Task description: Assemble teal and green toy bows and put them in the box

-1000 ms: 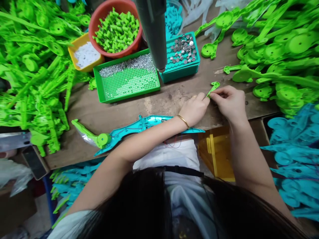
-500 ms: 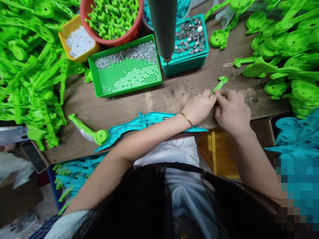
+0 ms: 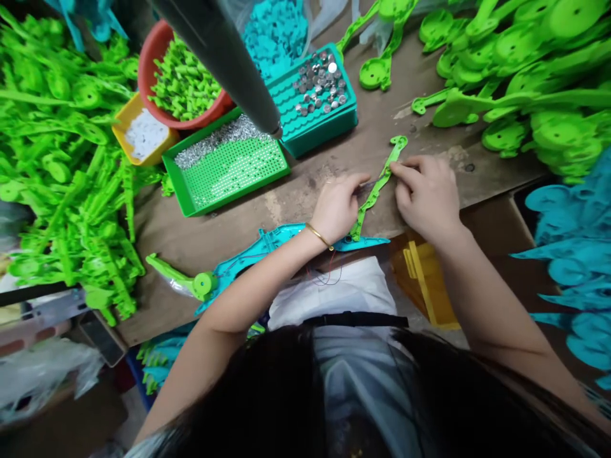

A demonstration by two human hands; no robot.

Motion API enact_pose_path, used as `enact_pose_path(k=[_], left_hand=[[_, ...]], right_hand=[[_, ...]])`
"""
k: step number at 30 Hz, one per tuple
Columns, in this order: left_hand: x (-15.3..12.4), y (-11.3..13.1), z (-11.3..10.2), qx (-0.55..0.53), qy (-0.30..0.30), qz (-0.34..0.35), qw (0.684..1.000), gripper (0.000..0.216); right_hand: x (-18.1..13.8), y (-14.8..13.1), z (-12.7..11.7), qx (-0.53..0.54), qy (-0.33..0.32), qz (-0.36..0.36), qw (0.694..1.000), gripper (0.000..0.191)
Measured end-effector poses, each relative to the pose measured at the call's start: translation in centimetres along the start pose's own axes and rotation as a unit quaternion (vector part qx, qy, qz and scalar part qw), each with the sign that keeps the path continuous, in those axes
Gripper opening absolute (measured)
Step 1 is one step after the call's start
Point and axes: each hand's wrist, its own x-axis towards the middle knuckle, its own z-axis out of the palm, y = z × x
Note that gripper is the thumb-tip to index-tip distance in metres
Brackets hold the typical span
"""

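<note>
A long, narrow green plastic part (image 3: 379, 186) lies slantwise on the bench between my hands, its lower end over the blue plastic shell. My right hand (image 3: 428, 196) is closed, with its fingertips at the upper half of the green part. My left hand (image 3: 335, 207) is at the part's left side, index finger stretched toward it and apart from the thumb; its other fingers are partly hidden. Under my left forearm lies the blue shell (image 3: 248, 248), with thin wires hanging off its front edge. A green piece with a round end (image 3: 204, 285) adjoins the shell's left end.
A dark hanging screwdriver (image 3: 238, 70) reaches down over a green basket of screws (image 3: 224, 187) and a teal tray of metal discs (image 3: 317, 137). Behind are a red bowl (image 3: 146, 70) and a yellow box (image 3: 136, 156). Green parts (image 3: 515, 76) are heaped on both sides.
My hands have moved apart from their closed-together position, uncovering more of the green part. The view has shifted, and the hanging screwdriver now appears tilted and farther left.
</note>
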Motion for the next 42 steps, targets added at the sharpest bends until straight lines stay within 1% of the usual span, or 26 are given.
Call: enact_pose_path(k=[4,8,10,14,23,26,30,32,35,38,42], left_hand=[[-0.2,-0.5,0.5,-0.092,0.013,-0.012,0.996,0.037],[0.0,-0.7,0.6,-0.213,-0.017,-0.032,0.976,0.032],[0.2,-0.8,0.5,-0.239,-0.038,-0.048,0.969,0.027],[0.2,-0.8,0.1,-0.189,-0.051,-0.060,0.979,0.019],[0.1,0.1,0.0,-0.146,-0.091,-0.057,0.983,0.019],[-0.1,0.2,0.0,-0.094,-0.100,-0.035,0.990,0.019],[-0.6,0.5,0.1,0.013,-0.085,0.017,0.996,0.017],[-0.7,0.5,0.1,0.039,-0.079,0.028,0.996,0.015],[-0.6,0.4,0.1,0.028,-0.074,0.013,0.997,0.011],[-0.3,0.2,0.0,-0.021,-0.081,-0.010,0.996,0.010],[0.0,0.1,-0.1,-0.072,-0.090,-0.027,0.993,0.011]], right_hand=[[-0.3,-0.6,-0.1,0.030,0.015,0.007,0.999,0.035],[-0.9,-1.3,0.5,0.070,0.024,-0.013,0.997,0.025],[-1.1,-1.3,0.9,0.085,0.026,-0.013,0.996,0.020],[-1.0,-0.9,1.0,0.103,0.020,-0.005,0.994,0.018],[-0.6,-0.7,-0.2,0.169,0.007,0.018,0.985,0.017],[-0.5,-0.7,0.0,0.169,0.007,0.026,0.985,0.013],[-0.5,-0.8,0.1,0.154,0.010,0.027,0.988,0.012],[-0.9,-1.0,0.0,0.146,0.026,0.027,0.989,0.013],[-2.0,-1.6,-0.3,0.156,0.046,0.022,0.986,0.017],[-3.3,-2.3,-0.3,0.161,0.026,-0.006,0.987,0.020],[-4.0,-3.0,0.2,0.124,0.003,-0.027,0.992,0.030]])
